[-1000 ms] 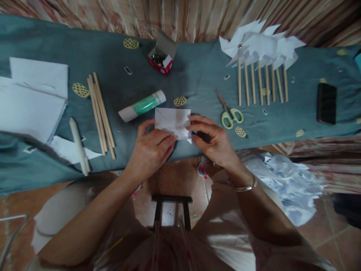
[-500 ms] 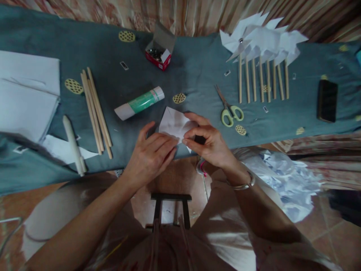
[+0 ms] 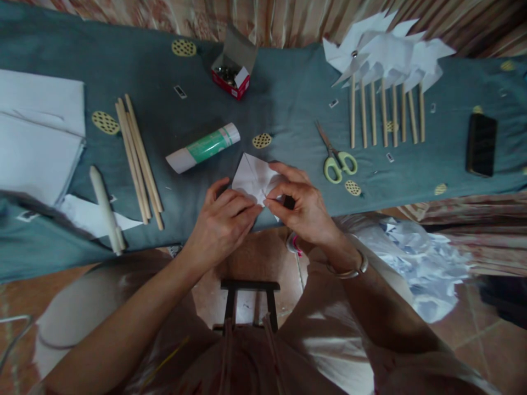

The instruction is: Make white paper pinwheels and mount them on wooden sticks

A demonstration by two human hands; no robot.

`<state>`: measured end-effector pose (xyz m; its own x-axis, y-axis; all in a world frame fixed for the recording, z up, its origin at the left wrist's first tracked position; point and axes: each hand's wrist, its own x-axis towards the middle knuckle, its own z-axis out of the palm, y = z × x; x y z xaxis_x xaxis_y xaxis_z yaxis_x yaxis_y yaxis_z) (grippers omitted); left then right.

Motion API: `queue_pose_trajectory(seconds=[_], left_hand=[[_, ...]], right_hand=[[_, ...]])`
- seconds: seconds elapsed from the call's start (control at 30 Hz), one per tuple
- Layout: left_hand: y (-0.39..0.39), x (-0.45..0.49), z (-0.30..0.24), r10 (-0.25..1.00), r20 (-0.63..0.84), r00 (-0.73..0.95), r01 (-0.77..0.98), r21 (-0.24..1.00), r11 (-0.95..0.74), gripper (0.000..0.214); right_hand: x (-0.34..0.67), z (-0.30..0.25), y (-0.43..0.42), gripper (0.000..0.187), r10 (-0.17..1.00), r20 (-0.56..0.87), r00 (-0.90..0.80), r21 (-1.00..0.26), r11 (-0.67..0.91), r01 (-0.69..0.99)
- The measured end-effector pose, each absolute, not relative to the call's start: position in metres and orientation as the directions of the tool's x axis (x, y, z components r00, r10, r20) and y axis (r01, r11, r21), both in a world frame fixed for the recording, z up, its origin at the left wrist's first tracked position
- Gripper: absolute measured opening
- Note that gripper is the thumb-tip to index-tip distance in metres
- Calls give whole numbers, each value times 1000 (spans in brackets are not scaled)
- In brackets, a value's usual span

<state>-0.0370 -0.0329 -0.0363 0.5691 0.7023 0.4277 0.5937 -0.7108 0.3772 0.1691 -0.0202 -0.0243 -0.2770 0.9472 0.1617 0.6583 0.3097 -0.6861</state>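
Observation:
A small white folded paper square (image 3: 251, 176) lies near the front edge of the grey-green cloth-covered table (image 3: 280, 104). My left hand (image 3: 220, 222) rests on its near left part, fingers pressed down on it. My right hand (image 3: 302, 206) pinches the paper's right corner, folded in toward the middle. A glue stick (image 3: 203, 148) lies just behind the paper. Green-handled scissors (image 3: 335, 156) lie to the right of my right hand.
Several wooden sticks (image 3: 140, 159) lie at the left, beside white paper sheets (image 3: 37, 131) and a white candle-like rod (image 3: 106, 208). A red box of pins (image 3: 233, 68) stands at the back. Finished paper pinwheels (image 3: 387, 71) lie back right, a black phone (image 3: 481, 144) far right.
My right hand has folded the paper's right corner inward toward the centre, and the paper has turned slightly. My left hand kept pressing it down.

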Motion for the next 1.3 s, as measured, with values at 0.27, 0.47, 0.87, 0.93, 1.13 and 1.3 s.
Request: queue_pose_trajectory(seconds=[0.27,0.47,0.87,0.93,1.13,1.3], left_hand=[[-30,-36,-38,727,414,548,555,470,-686,13],[-29,-36,-39,720,422,551,529,491,-692,15],[-27,-35,-37,735,388,555,534,511,-673,16],[-27,-35,-37,739,375,560,536,516,-668,16],[-27,-33,-37,737,406,540,537,508,-674,14],[-26,-34,-37,734,403,547,536,505,-677,15]], right_hand=[[170,-24,-21,1,948,161,-274,-702,305,643],[172,-25,-21,6,957,141,-252,-741,271,615],[171,-26,-23,14,948,152,-280,-715,301,631],[171,-27,-24,14,945,161,-283,-711,310,631],[171,-27,-24,13,942,171,-289,-700,323,637],[171,-28,-25,14,940,176,-293,-684,330,650]])
